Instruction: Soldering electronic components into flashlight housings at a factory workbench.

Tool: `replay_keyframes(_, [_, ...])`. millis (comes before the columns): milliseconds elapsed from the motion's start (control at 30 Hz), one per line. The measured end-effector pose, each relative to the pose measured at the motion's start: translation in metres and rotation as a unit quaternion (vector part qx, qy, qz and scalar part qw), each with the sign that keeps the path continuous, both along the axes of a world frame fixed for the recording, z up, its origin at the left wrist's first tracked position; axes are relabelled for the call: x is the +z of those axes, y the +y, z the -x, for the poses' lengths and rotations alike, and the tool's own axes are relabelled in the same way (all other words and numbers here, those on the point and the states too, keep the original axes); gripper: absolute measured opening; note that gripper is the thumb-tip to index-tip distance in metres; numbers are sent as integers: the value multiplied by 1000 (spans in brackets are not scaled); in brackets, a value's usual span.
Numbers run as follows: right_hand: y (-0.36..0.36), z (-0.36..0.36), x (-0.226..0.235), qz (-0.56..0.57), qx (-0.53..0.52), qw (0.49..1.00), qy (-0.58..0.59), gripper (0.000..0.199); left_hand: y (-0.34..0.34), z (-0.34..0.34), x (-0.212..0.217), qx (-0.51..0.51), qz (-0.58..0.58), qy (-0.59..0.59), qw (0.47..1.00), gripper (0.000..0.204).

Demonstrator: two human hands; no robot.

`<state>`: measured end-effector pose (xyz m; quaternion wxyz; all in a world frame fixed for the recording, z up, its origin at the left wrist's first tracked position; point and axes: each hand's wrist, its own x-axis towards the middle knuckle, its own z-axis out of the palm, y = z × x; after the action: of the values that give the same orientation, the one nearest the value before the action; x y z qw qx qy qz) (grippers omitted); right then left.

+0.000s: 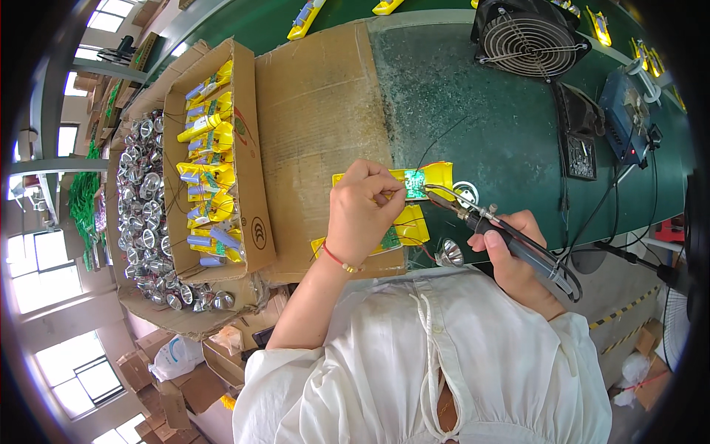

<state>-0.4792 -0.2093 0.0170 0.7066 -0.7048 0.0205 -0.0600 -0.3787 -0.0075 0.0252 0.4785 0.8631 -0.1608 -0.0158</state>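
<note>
My right hand [510,251] grips a dark soldering iron [526,253] with a thin feed tube along it. Its tip reaches the right edge of a small green circuit board [415,182], which lies in a yellow plastic casing [441,175]. At the left of that board my left hand [364,207] is closed in a pinch; what its fingertips hold is too small to make out. A thin dark wire rises from the board. Nearer me lies a second yellow casing [413,224], partly behind my left hand, with a silver reflector cup [450,254] beside it.
Left on the cardboard sheet [318,89] stands a carton [255,177] of yellow casings with blue-grey cells. Beyond it sit many silver reflectors [144,192]. A black fan [529,41] stands at the back right, near a blue soldering station [625,111] with trailing cables.
</note>
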Motion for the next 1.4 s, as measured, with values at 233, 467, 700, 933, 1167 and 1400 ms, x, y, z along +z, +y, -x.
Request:
replay_keyframes(233, [4, -2, -6, -10, -4, 1000, 19, 19, -2, -1, 2, -4, -20, 8, 1000, 8])
replay_keyframes(467, [8, -4, -6, -7, -19, 1000, 22, 19, -6, 0, 1, -8, -41, -14, 999, 6])
replay_keyframes(700, [9, -6, -1, 5, -13, 999, 45, 19, -6, -2, 3, -29, -55, -14, 998, 5])
replay_keyframes(933, [9, -7, -2, 25, -7, 999, 26, 18, -5, -3, 6, -51, -67, -40, 996, 4])
replay_keyframes(1167, [9, -2, -3, 51, -13, 998, -31, 19, -5, -6, 9, -67, -92, -49, 992, 3])
replay_keyframes(1400, [4, 2, 4, 1, -21, 1000, 10, 20, -4, -6, 8, -68, -84, -31, 994, 2])
